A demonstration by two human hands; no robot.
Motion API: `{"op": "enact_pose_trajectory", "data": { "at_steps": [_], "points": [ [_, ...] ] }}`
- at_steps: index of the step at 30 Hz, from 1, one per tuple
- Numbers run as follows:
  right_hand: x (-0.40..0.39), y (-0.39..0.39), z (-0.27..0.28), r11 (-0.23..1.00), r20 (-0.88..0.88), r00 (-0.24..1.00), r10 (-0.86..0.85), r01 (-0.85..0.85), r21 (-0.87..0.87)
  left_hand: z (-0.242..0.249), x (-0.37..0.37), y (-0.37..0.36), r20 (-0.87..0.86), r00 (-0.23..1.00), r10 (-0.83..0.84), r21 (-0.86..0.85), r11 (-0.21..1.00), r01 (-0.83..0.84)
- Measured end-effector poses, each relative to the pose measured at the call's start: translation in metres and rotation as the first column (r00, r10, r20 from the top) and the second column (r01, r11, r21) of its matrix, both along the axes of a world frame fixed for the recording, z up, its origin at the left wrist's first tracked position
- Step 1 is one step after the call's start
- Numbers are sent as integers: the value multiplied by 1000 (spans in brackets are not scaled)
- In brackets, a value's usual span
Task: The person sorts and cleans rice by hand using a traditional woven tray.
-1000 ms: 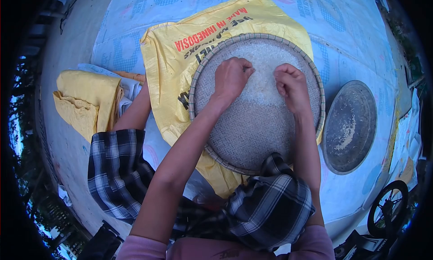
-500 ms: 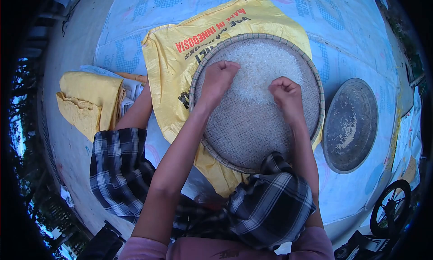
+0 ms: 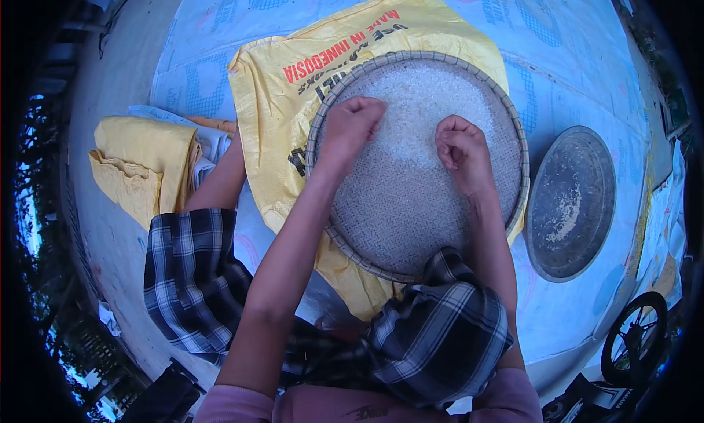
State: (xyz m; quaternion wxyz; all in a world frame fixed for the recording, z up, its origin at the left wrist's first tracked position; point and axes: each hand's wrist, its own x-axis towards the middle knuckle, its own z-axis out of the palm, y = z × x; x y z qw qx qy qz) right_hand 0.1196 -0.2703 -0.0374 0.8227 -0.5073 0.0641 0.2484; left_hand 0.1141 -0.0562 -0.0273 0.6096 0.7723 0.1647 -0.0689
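Note:
A round woven tray (image 3: 411,217) with a bound rim lies on a yellow printed sack (image 3: 271,100). White grains (image 3: 429,104) are spread over its upper part. Over the tray's left side is my left hand (image 3: 353,126), fingers curled together beside the grains; what they hold, if anything, is too small to see. My right hand (image 3: 463,148) hovers at the right edge of the grains, its fingers bent in towards the thumb. Anything between those fingertips cannot be made out.
To the right, a dark metal basin (image 3: 568,166) holds some pale grains. Folded yellow sacks (image 3: 143,155) lie at the left. A blue-white printed sheet (image 3: 198,49) covers the ground. A wheel (image 3: 634,338) stands at the lower right.
My left hand has shifted very slightly left. My right hand has turned a little and its fingers have changed their bend, over the same part of the tray.

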Motion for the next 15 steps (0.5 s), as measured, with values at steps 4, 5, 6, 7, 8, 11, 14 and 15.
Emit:
{"op": "enact_pose_trajectory", "data": {
  "at_steps": [4, 5, 6, 7, 8, 11, 14, 15],
  "points": [
    [-6, 34, -2, 561, 437, 845, 309, 209, -801, 8, 0, 13, -258, 957, 130, -641, 718, -270],
    [-7, 41, -2, 478, 534, 758, 376, 335, -812, 0, -1, 15, -248, 961, 121, -578, 778, -247],
    [-7, 43, -6, 481, 536, 755, 377, 335, -810, 1, -1, 16, -239, 965, 112, -508, 832, -222],
    [-6, 45, -13, 469, 589, 703, 399, 396, -790, -1, -2, 13, -238, 964, 115, -506, 833, -224],
    [-6, 46, -18, 458, 636, 647, 421, 454, -765, -3, -5, 6, -126, 988, 84, -276, 954, -116],
    [2, 33, -11, 846, 309, 945, 102, 81, -527, -4, -7, -12, 14, 999, -36, 201, 979, 32],
    [15, 14, -2, 994, 59, 998, 9, -2, -111, -14, -6, -18, 85, 986, -141, 454, 887, 88],
    [17, 17, -1, 933, 152, 987, 54, 5, -361, -14, -4, -20, 124, 976, -179, 499, 861, 94]
  ]
}}
